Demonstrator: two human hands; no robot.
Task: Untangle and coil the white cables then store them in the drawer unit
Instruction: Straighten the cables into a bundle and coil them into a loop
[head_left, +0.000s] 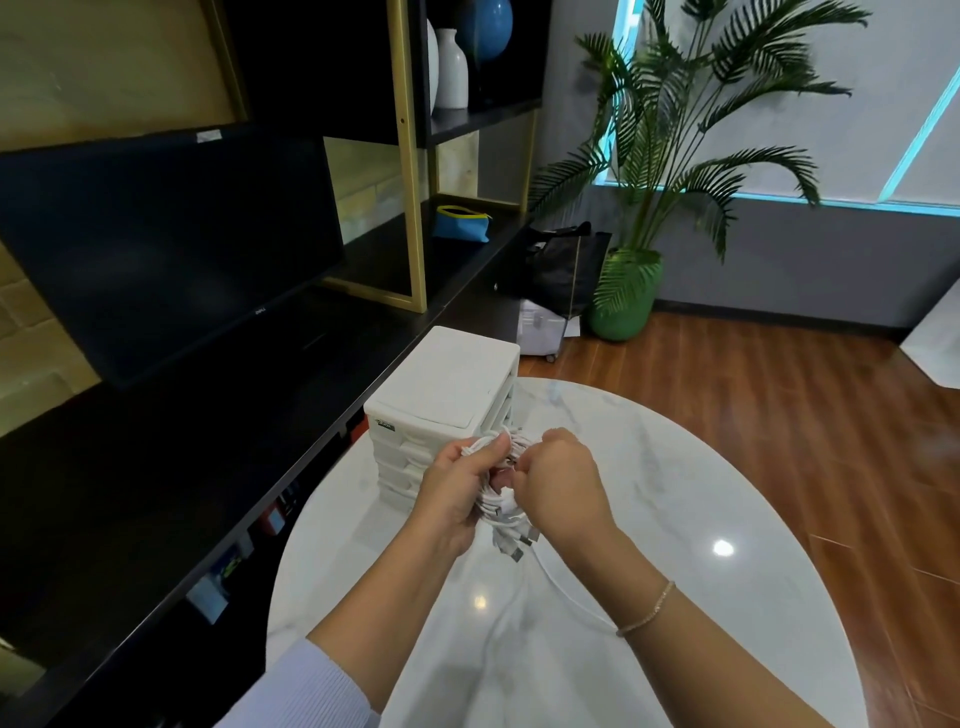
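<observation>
A bundle of white cables is held in the air above the round marble table, in front of the white drawer unit. My left hand grips the left side of the bundle. My right hand pinches the bundle from the right. Several USB plugs hang below the hands. One loose white cable strand trails down onto the table under my right forearm. The drawers I can see on the unit are shut; its lower front is hidden behind my left hand.
A dark monitor stands on the black shelf unit to the left, whose edge runs close to the table's left side. A blue pouch lies on the shelf. A potted palm and a black bag stand beyond the table on the wooden floor.
</observation>
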